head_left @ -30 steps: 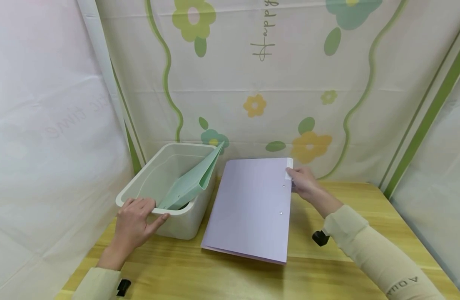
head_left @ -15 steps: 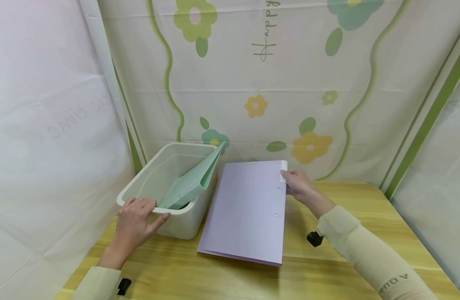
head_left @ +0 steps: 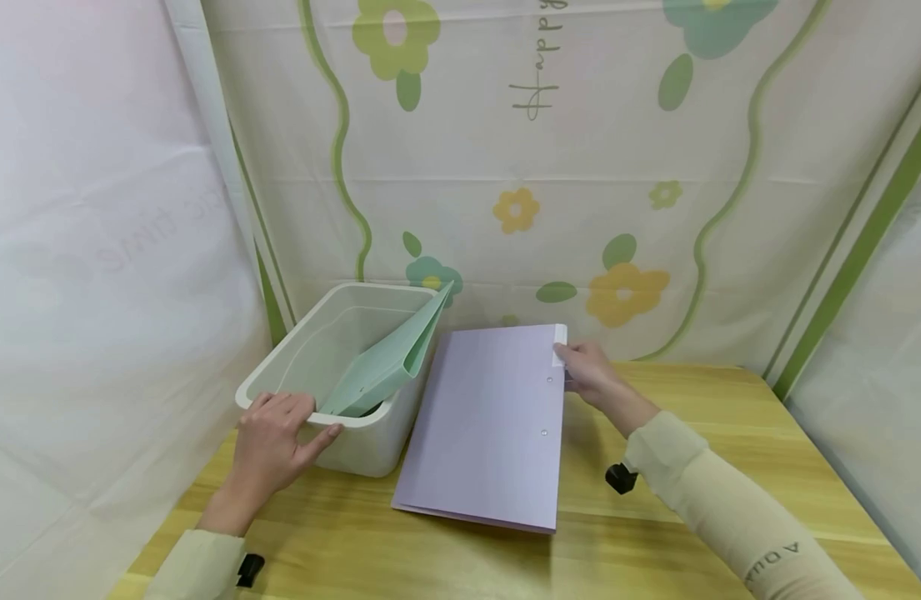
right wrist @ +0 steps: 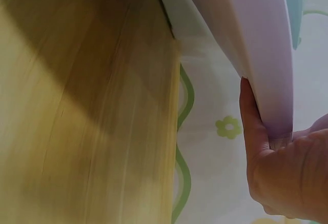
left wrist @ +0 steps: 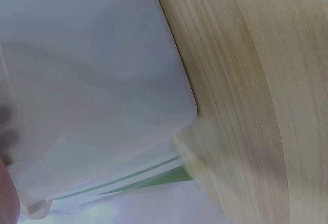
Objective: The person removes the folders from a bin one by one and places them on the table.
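Note:
My left hand (head_left: 274,440) grips the near rim of a white plastic bin (head_left: 355,446), its fingers over the edge and the thumb along the outside. Inside the bin a mint green file folder (head_left: 377,367) leans toward the right, its upper corner above the rim. A lilac file folder (head_left: 486,425) is held tilted just right of the bin. My right hand (head_left: 593,373) pinches its upper right edge by the white label, the thumb on the front face. In the right wrist view, fingers of the right hand (right wrist: 287,172) lie on both sides of the folder's spine (right wrist: 266,80).
A wood-grain table (head_left: 678,517) lies beneath everything. Behind it hangs a white cloth (head_left: 460,125) printed with flowers, and further cloth walls stand at left and right. A small black device (head_left: 621,478) is attached at the right cuff, another (head_left: 250,570) at the left.
My right hand has carried the lilac folder a little to the left, closer to the bin. The left hand keeps its place on the bin's rim.

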Tool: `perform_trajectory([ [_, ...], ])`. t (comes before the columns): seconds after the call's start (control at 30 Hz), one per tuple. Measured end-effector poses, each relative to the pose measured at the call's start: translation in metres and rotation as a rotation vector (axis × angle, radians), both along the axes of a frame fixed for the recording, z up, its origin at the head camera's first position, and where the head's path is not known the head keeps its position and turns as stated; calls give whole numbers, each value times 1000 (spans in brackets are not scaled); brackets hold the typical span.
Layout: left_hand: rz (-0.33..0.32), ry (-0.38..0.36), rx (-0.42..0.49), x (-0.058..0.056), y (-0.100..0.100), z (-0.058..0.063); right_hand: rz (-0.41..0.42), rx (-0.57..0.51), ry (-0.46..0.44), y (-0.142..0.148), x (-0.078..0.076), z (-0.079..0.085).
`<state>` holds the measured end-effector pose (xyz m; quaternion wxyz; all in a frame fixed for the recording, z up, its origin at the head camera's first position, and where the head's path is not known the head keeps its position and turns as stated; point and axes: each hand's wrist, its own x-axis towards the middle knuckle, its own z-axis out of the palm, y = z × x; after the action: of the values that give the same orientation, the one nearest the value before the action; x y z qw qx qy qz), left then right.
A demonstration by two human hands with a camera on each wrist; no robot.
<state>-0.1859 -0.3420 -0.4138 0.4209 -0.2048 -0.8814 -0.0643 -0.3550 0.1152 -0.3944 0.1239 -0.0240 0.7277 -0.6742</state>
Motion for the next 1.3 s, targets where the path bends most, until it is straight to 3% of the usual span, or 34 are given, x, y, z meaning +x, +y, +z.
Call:
perform_trajectory([
  [0.33,5,-12,2,0,0,-1,-26,29,-2,-7,-5,-10],
  [0.63,2,33,0,-4,0,-2,-14,55,-1,-8,-10,-19],
  [0.93,6,24,1,-3,-1,-4,51,107,-24,-11,-13,-30],
  [1.3,2,6,3,-2,0,-2,2,141,-36,-12,-15,-42],
])
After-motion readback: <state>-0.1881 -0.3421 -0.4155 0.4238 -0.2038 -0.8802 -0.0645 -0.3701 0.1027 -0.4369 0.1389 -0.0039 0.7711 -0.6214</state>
